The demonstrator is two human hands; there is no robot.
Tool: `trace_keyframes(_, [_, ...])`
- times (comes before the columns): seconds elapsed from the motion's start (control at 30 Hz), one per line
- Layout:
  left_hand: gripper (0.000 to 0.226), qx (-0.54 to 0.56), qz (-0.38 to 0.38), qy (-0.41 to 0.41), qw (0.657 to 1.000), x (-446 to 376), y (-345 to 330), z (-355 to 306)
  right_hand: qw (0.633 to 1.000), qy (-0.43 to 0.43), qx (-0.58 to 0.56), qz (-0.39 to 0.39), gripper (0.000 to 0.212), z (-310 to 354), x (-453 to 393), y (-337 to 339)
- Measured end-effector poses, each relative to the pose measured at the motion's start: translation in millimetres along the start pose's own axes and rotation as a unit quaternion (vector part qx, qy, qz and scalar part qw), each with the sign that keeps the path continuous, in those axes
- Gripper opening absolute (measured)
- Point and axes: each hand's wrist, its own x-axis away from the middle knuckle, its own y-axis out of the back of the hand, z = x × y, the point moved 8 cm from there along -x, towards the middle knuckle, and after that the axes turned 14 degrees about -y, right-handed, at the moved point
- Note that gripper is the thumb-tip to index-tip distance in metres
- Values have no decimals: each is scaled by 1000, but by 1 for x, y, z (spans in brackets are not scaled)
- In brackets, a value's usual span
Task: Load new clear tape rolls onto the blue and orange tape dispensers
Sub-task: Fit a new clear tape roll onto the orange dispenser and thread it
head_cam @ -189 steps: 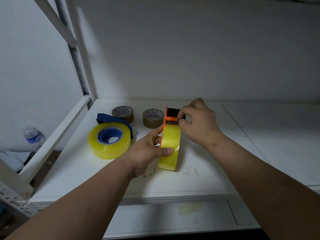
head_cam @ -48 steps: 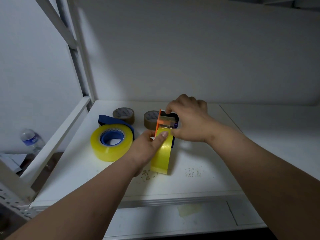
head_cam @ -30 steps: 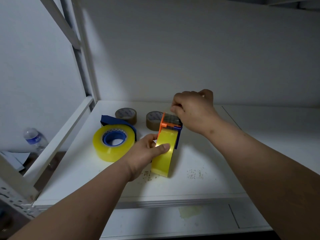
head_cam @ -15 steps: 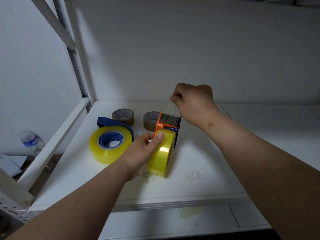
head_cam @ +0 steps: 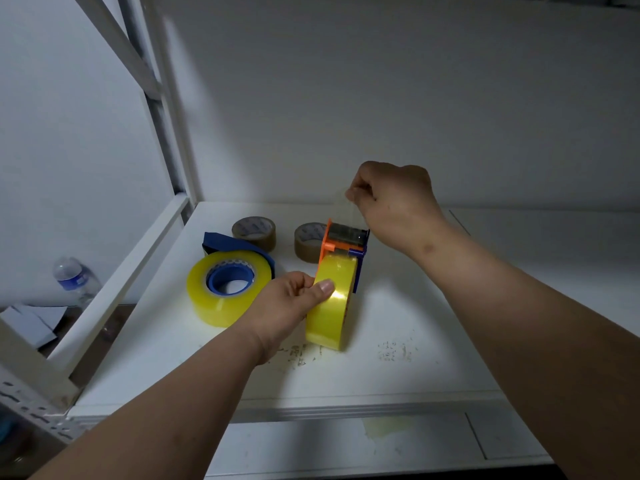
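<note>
Orange tape dispenser [head_cam: 341,241] stood upright — left hand [head_cam: 282,311] gripped its clear roll [head_cam: 330,303], right hand [head_cam: 391,202] pinched the tape end above.

No readable text anywhere. Two brown tape rolls [head_cam: 255,232] [head_cam: 309,241] at the back of the shelf [head_cam: 433,306] have printing on their inner cores, too small and blurred to read. Water bottle [head_cam: 71,277] off to the left has a blue label, wording not legible. Grey marks on the shelf surface near the front aren't decipherable.
</note>
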Motion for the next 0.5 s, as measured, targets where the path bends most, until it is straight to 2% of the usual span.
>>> trace_keyframes(0.03, [76,-3,6,-2,1000,0,-2,0,1000,-12,-9,-12,18,-2,-2,4])
trace_keyframes(0.1, [80,-3,18,-1,1000,-1,-3,0,999,-17,-20,-28,19,-2,-6,13])
trace_keyframes(0.2, [74,-2,40,21,999,-3,-1,1,999,-28,-28,14,19,-4,-9,12])
trace_keyframes(0.33, [52,8,93,61,994,1,2,6,990,-79,-66,99,17,-14,-10,3])
trace_keyframes(0.5, [54,33,94,94,991,8,9,15,982,-95,-109,124,13,-14,-5,-2])
